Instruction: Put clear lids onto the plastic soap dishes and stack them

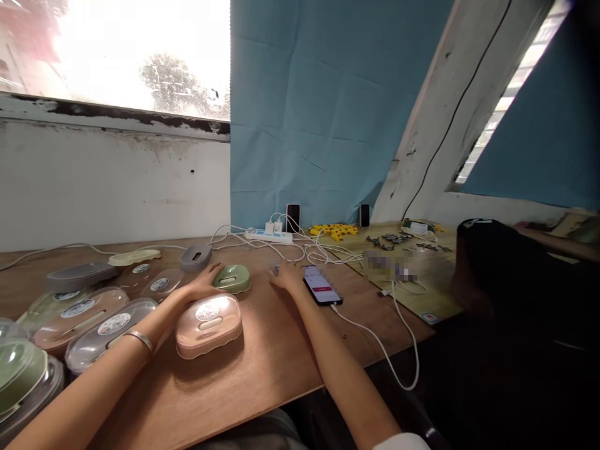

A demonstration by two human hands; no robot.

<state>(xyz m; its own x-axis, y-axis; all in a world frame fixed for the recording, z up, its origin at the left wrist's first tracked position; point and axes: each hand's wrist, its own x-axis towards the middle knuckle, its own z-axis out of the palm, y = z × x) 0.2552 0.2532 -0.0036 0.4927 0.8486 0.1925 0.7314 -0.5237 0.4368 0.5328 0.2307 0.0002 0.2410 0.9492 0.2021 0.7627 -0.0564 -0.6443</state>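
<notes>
My left hand (205, 282) is at the left end of a small green oval box part (233, 279) with a slot in its top. Its fingers and thumb close around that end. Further right, my right hand (287, 275) is just above the table with its fingers bent together around a small pale, partly clear piece, mostly hidden. Nearer to me, between my forearms, sits a peach oval box (209, 328) with a clear cover and a round printed sticker (207, 311). Behind my left hand lies a grey slotted oval part (195, 257).
Several oval boxes with clear covers (80, 315) crowd the table's left. A phone (323, 285) on a white cable lies beside my right wrist. Behind are a power strip (269, 236), tangled cables and yellow pieces (334, 231). A person in dark clothes (515, 300) sits at right.
</notes>
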